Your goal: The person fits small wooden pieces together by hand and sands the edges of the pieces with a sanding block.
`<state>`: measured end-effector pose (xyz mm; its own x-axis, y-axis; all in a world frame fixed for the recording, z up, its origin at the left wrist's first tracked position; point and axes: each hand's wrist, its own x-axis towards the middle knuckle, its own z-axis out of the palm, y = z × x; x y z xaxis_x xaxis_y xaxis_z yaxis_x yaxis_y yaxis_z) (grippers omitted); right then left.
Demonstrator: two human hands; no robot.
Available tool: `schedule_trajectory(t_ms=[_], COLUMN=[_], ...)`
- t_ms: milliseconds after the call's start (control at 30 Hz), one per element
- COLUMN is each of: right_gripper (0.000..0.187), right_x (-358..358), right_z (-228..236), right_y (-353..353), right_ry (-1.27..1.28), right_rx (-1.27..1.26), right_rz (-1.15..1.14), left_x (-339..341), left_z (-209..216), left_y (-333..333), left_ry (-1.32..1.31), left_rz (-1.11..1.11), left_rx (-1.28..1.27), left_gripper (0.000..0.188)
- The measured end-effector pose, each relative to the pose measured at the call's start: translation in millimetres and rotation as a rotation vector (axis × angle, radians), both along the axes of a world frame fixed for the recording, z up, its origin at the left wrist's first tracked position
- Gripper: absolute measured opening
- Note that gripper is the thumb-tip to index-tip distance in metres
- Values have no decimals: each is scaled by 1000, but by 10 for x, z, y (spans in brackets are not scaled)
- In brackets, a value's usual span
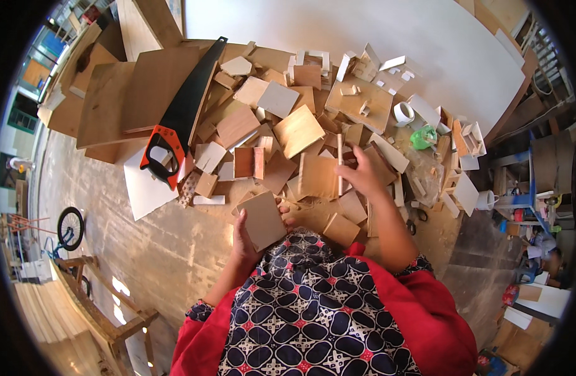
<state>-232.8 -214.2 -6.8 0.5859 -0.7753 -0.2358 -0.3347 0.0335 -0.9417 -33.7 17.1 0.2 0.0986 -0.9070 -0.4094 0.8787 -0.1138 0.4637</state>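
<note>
My left hand [241, 245] grips a square, light-brown wooden board [261, 219], thumb along its left edge and fingertips showing past its right edge. To the right, my right hand [362, 175] has its thumb and forefinger at a thin upright wooden strip [340, 164], which stands at the side of a flat wooden piece [318, 177]. Whether strip and piece are joined I cannot tell. A small open wooden box [248, 163] lies between the hands, farther away. Beyond it, a pale square board [298, 131] rests tilted on the heap of offcuts.
A handsaw [166, 153] with an orange and black handle leans at the left against stacked boards [137, 94]. At the right lie a roll of white tape [403, 113], a green plastic bundle [423, 137] and scissors [416, 220]. A large white sheet [363, 28] covers the far side.
</note>
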Motion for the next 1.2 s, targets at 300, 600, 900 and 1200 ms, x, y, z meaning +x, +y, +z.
schedule_trajectory(t_ms=[300,600,900,1200], right_gripper=[64,39,43,77], right_x=[-229,-141,109,-682], right_z=[27,130,761,-34], right_y=[237,511,959,64], right_ry=[-628,-445,-171,771], right_rx=[620,226,-187,-783], right_rz=[-186,-182,236,-177], left_x=[35,-27,-351,-222], left_z=[60,343,440,460], left_y=[-482,-660,-673,-714], left_ry=[-418,-1640,-612,321], left_rz=[-145,291,-208,-317], left_rx=[-57,-105,-138,-18], left_gripper=[68,73,82,74])
